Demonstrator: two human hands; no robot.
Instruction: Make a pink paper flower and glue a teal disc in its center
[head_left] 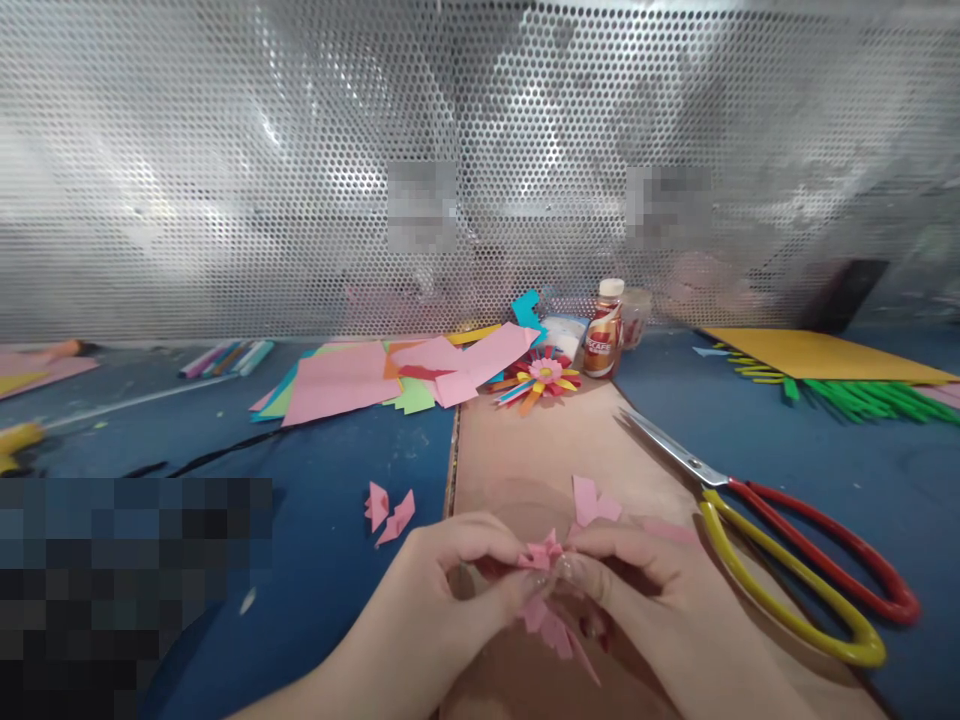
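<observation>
Paper (pixel 544 553) pinched in both nearly closed hands (pixel 431 590) looks light and easily creased, so I favour holding its edges.

Left forearm: bare, slanting (pixel 330 685) up and inward from the lower edge of the view.
Left hand: bare, back turned upward (pixel 442 580), knuckles bent, fingers directed to the right.
Left thumb and index finger: thumb (pixel 499 602) below, index finger (pixel 484 540) arched above, tips drawn together in a pinch.
Right hand: bare, back upward (pixel 675 605), fingers directed to the left, facing its counterpart.
Right thumb and index finger: thumb (pixel 600 585) extended with nail visible, index finger (pixel 619 545) bent above it, likewise pinching.
Fingertips of both hands: close together.
</observation>
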